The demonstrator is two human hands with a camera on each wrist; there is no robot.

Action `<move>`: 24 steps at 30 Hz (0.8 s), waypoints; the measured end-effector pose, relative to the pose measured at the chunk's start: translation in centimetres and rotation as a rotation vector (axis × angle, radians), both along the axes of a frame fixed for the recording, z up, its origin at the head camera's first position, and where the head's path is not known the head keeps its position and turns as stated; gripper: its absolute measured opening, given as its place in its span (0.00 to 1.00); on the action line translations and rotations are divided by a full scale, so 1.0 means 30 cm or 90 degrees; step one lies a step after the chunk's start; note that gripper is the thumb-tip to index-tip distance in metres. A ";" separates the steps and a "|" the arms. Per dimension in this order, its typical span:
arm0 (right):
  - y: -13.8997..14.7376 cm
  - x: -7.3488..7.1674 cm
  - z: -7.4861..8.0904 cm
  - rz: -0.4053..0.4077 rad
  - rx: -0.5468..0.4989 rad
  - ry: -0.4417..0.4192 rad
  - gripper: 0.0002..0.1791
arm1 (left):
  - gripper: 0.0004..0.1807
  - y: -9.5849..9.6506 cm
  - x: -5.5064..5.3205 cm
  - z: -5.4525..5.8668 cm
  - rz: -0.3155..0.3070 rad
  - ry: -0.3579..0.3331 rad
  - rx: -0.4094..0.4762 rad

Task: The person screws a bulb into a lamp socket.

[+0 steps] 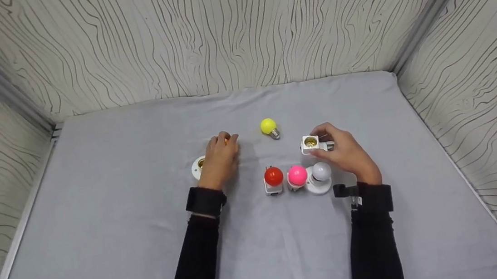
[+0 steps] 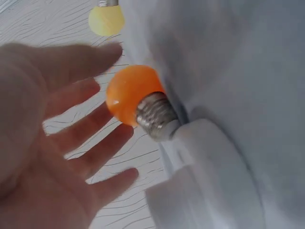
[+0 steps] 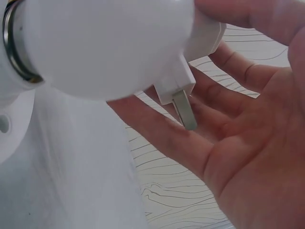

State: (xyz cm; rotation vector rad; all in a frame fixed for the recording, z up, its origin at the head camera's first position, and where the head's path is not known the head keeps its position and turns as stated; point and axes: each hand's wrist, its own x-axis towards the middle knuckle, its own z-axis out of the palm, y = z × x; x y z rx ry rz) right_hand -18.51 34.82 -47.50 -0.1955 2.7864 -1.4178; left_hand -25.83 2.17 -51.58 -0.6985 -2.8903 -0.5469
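My left hand (image 1: pixel 221 160) reaches over an orange bulb (image 2: pixel 126 93), its fingers spread around it without closing. In the left wrist view the bulb lies with its metal screw base toward a round white lamp holder (image 2: pixel 205 157). That holder sits beside my left wrist in the head view. My right hand (image 1: pixel 343 151) pinches a square white plug-in lamp socket (image 1: pixel 309 145) between thumb and fingers. Its brass-lined opening faces up and its prongs point toward my palm. A white bulb (image 3: pixel 114 43) covers much of this socket in the right wrist view; one flat prong (image 3: pixel 185 110) shows.
A yellow bulb (image 1: pixel 268 126) lies on the grey cloth (image 1: pixel 123 215) between my hands. In front stand a red bulb (image 1: pixel 273 176) and a pink bulb (image 1: pixel 297 175) on white sockets, and the white bulb on a round holder (image 1: pixel 318 189). Patterned panels (image 1: pixel 229 32) enclose the table.
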 end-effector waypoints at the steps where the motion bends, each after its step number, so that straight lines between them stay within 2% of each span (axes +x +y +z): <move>1: -0.001 -0.001 0.002 0.002 0.003 0.001 0.24 | 0.19 0.002 -0.002 -0.003 0.004 0.015 0.001; 3: -0.003 -0.003 0.004 0.005 0.009 0.005 0.24 | 0.16 0.003 -0.005 -0.012 0.015 0.032 0.010; 7: -0.006 -0.003 0.007 -0.007 0.021 0.019 0.24 | 0.17 -0.002 -0.004 -0.019 0.029 0.036 0.041; 10: -0.014 -0.003 0.014 -0.028 0.023 0.043 0.24 | 0.17 -0.016 0.002 -0.002 0.031 0.046 0.073; 14: -0.039 -0.003 0.028 -0.044 -0.004 0.108 0.23 | 0.19 -0.053 0.027 0.067 0.027 0.083 0.173; 17: -0.053 0.005 0.039 -0.041 -0.050 0.150 0.22 | 0.20 -0.082 0.070 0.137 0.013 0.107 0.264; 21: -0.070 0.022 0.067 -0.026 -0.136 0.170 0.24 | 0.23 -0.127 0.143 0.215 -0.020 0.120 0.376; 24: -0.099 0.033 0.088 -0.010 -0.201 0.172 0.27 | 0.26 -0.165 0.185 0.245 -0.049 0.113 0.456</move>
